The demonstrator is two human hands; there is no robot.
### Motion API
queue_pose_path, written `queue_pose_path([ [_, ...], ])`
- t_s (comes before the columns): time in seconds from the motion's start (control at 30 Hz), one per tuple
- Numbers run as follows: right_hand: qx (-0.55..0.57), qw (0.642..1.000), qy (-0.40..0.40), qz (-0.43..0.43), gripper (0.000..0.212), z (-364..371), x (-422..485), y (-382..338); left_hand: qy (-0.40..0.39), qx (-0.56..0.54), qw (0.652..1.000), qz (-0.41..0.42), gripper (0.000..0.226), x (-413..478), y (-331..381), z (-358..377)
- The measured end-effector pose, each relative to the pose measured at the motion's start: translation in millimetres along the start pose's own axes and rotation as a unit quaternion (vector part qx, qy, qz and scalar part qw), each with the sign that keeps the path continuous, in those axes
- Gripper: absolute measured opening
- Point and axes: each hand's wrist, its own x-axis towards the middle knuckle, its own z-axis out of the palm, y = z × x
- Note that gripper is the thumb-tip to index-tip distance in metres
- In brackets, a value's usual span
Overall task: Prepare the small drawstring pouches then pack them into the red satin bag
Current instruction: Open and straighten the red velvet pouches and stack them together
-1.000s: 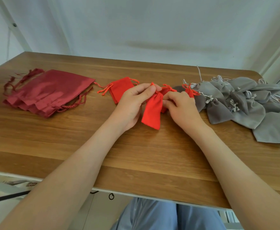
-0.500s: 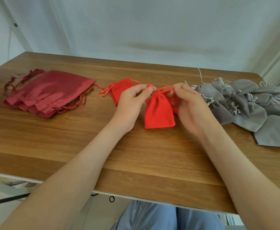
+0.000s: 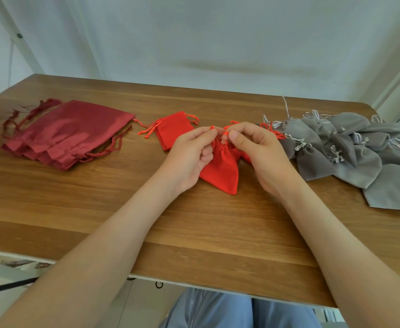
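A small red drawstring pouch (image 3: 222, 171) hangs between my hands above the middle of the wooden table (image 3: 99, 209), its mouth gathered tight. My left hand (image 3: 189, 157) pinches its drawstring on the left side of the mouth. On the right side my right hand (image 3: 258, 155) pinches the other string. Another small red pouch (image 3: 173, 131) lies flat behind my left hand. The dark red satin bags (image 3: 68, 133) lie stacked at the table's left. Several grey pouches (image 3: 350, 152) are heaped on the right.
More red strings and cloth (image 3: 270, 131) show just behind my right hand, beside the grey heap. The table's near edge runs across the bottom, with my lap below it. A white wall stands behind the table.
The pouch hung flat with its mouth spread between my hands; now my hands have come together at its top and the mouth is cinched, the pouch tilted to the right.
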Motion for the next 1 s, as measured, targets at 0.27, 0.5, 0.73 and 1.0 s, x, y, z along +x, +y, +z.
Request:
queue_pose_path([
  [0.27,-0.026,0.998,0.046,-0.023,0.016,6.5,-1.2,0.5,0.029,-0.024,0.999,0.001,0.020,1.0,0.9,-1.7],
  [0.5,0.047,0.994,0.093,0.036,0.018,12.3,-2.6,-3.5,0.127,0.242,0.950,0.151,0.008,-1.4,-8.8,-2.7],
  [0.73,0.057,0.996,0.039,0.059,0.020,14.3,-3.1,-0.8,0.115,0.305,0.929,0.175,0.012,-0.4,-10.6,-1.4],
  [1.0,-0.118,0.988,0.097,0.012,0.023,13.2,-4.5,3.8,0.072,0.320,0.933,0.150,0.022,-0.1,-13.1,0.4],
])
